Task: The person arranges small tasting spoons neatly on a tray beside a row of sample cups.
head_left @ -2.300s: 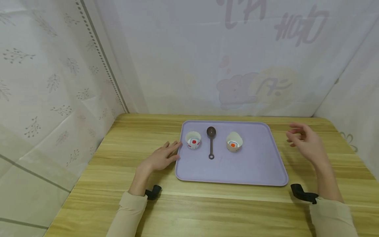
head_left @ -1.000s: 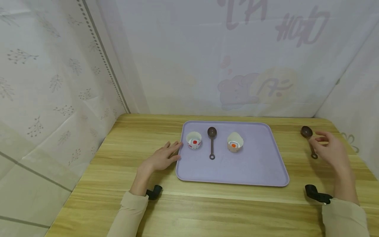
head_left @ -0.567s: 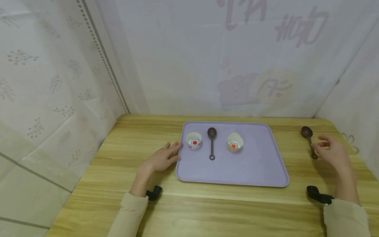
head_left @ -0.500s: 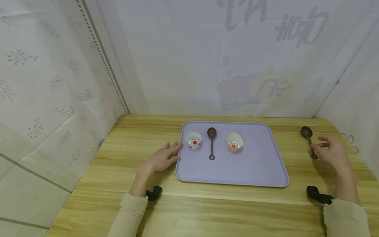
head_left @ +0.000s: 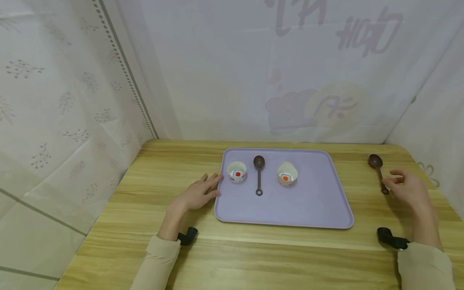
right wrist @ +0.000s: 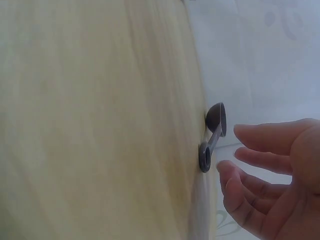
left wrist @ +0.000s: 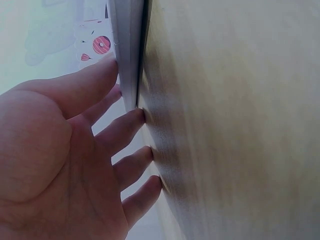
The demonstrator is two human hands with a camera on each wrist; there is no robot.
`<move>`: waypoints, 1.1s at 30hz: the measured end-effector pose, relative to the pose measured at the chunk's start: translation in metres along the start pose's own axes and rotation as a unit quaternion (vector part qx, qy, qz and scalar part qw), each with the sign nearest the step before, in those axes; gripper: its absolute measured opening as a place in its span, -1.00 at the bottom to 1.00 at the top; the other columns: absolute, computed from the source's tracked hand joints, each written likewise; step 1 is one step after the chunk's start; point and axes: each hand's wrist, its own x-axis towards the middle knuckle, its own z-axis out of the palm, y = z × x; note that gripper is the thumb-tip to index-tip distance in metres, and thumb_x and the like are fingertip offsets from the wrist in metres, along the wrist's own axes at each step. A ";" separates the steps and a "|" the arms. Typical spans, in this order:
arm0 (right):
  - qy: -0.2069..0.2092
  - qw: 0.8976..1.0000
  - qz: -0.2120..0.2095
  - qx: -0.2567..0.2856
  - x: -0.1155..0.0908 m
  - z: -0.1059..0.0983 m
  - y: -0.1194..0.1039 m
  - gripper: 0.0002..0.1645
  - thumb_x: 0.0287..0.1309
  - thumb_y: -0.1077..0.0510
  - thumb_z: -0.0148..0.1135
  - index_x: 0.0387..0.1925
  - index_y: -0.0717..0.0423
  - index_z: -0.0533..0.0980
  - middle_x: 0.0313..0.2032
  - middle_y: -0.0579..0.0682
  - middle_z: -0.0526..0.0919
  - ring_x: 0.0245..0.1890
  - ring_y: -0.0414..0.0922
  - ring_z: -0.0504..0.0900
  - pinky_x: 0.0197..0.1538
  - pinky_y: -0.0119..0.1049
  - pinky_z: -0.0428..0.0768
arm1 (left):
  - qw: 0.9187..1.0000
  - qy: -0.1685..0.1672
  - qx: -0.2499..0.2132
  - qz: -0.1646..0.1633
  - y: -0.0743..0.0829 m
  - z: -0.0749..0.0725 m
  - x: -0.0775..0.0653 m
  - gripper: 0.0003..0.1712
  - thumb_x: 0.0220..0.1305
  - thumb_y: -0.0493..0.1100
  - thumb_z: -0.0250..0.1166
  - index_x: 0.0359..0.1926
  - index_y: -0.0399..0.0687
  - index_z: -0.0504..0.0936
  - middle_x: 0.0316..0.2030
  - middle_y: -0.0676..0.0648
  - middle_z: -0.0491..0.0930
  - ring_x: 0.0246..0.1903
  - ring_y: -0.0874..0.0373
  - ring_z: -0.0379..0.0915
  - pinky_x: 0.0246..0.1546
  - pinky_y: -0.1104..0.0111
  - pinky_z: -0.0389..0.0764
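Observation:
My left hand lies with fingers spread at the left rim of the lilac tray; in the left wrist view its thumb and index finger touch the rim while other fingertips rest on the table. My right hand hovers beside the handle of a brown measuring spoon on the table at the right. The right wrist view shows a gap between its loosely bent fingers and the spoon. On the tray are a second brown measuring spoon, a red-patterned paper baking cup and an orange-patterned one.
The wooden table runs back to a pale printed curtain; a leaf-patterned curtain hangs on the left. Black wrist mounts sit at both cuffs.
Over the last two seconds my right hand has moved right and a little nearer to me, and the right-hand spoon has come into view. The left hand has stayed at the tray rim.

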 end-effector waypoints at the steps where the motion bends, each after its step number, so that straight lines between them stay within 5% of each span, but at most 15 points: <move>1: -0.003 1.000 0.002 0.001 0.000 0.000 0.001 -0.34 0.51 0.04 0.02 0.24 0.61 0.22 -0.01 0.63 0.47 -0.16 0.43 0.56 -0.28 -0.03 0.50 | 1.000 0.001 0.001 0.000 0.000 0.000 0.000 -0.33 0.57 -0.04 0.08 0.57 -0.07 0.15 0.54 -0.20 0.06 0.51 -0.38 -0.21 0.44 -0.26 -0.08; 15: -0.050 0.999 0.017 -0.003 0.006 0.000 0.011 -0.40 0.48 0.10 0.08 0.20 0.61 0.27 -0.04 0.62 0.50 -0.15 0.41 0.58 -0.19 0.19 0.54 | 1.000 -0.001 0.001 -0.003 0.000 -0.001 -0.001 -0.32 0.57 -0.04 0.08 0.58 -0.06 0.14 0.55 -0.19 0.06 0.51 -0.37 -0.22 0.44 -0.25 -0.09; 25: -0.075 0.997 0.029 0.020 0.009 -0.001 0.010 -0.46 0.44 0.23 0.10 0.16 0.67 0.27 -0.13 0.58 0.57 -0.45 -0.13 0.67 -0.42 -0.32 0.62 | 1.000 -0.001 0.001 0.001 -0.002 0.000 0.000 -0.32 0.57 -0.04 0.07 0.58 -0.07 0.14 0.55 -0.20 0.05 0.51 -0.39 -0.22 0.44 -0.25 -0.10; 33: -0.075 0.996 0.027 0.032 0.010 0.002 0.011 -0.57 0.42 0.27 0.09 0.04 0.68 0.38 -0.37 0.22 0.70 -0.48 -0.18 0.64 -0.44 -0.32 0.64 | 1.000 -0.002 0.002 0.003 -0.002 0.001 0.000 -0.32 0.57 -0.05 0.08 0.58 -0.08 0.14 0.55 -0.20 0.05 0.51 -0.39 -0.23 0.45 -0.25 -0.10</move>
